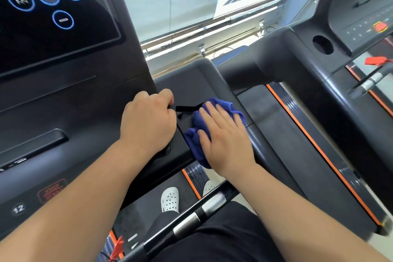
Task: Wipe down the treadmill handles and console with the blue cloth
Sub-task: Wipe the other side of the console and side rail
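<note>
The blue cloth lies bunched on the right wing of the dark treadmill console. My right hand presses flat on the cloth with straight fingers. My left hand rests just left of it, fingers curled over a raised edge of the console beside a small recessed slot. The touchscreen with blue round icons fills the upper left. A black handle bar with silver grip sensors runs diagonally below my arms.
A second treadmill stands to the right, with a cup hole and a red safety clip. Orange-edged deck rails run between the machines. My white shoes stand on the belt below. A window is behind.
</note>
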